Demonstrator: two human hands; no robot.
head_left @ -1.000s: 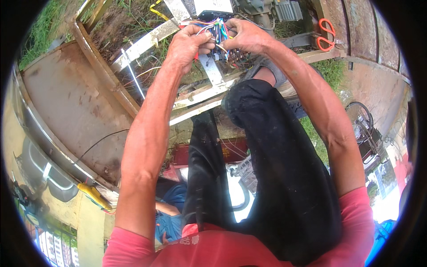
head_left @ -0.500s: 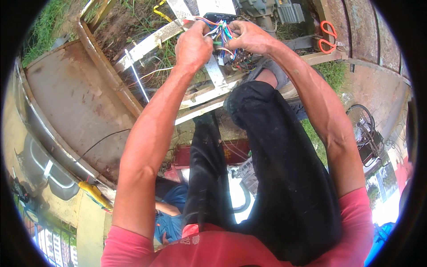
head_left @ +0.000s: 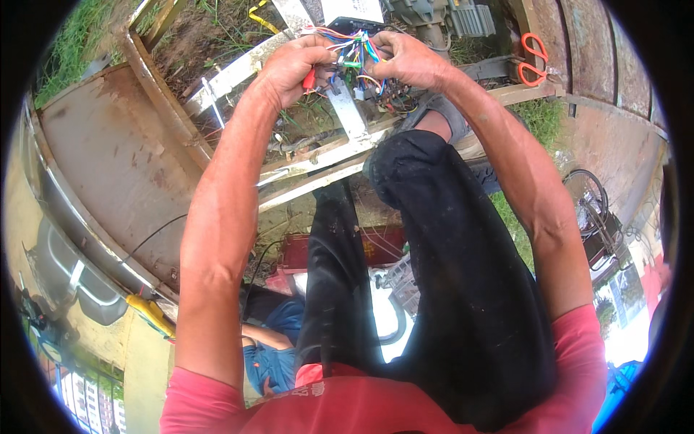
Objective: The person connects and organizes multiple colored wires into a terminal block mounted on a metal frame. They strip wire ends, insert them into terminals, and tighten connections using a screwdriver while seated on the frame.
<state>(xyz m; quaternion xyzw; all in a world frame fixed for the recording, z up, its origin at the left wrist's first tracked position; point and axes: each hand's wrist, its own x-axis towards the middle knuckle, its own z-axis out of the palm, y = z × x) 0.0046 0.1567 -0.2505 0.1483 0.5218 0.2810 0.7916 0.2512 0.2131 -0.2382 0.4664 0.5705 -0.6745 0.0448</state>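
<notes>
At the top centre a bundle of thin coloured wires (head_left: 356,49) comes out of a box with a pale metal top (head_left: 352,10). My left hand (head_left: 290,66) is closed at the bundle's left side, thumb and fingers pinching wires. A small red piece (head_left: 309,79) sticks out below its fingers; its kind is not clear. On the other side, my right hand (head_left: 410,61) is closed with thumb and forefinger on wires of the same bundle. A small green connector (head_left: 352,64) and a white connector (head_left: 359,94) hang between the hands.
Rusty, pale-painted frame bars (head_left: 318,168) lie before my knees. Orange-handled scissors (head_left: 533,61) rest on the right bar. Behind stands a grey motor (head_left: 470,20). A yellow handheld device (head_left: 150,316) lies at lower left. Another person's blue clothing (head_left: 269,362) shows below.
My left hand has moved left and slightly down from the middle of the bundle, and the red piece now shows beneath it. My right hand has stayed nearly in place.
</notes>
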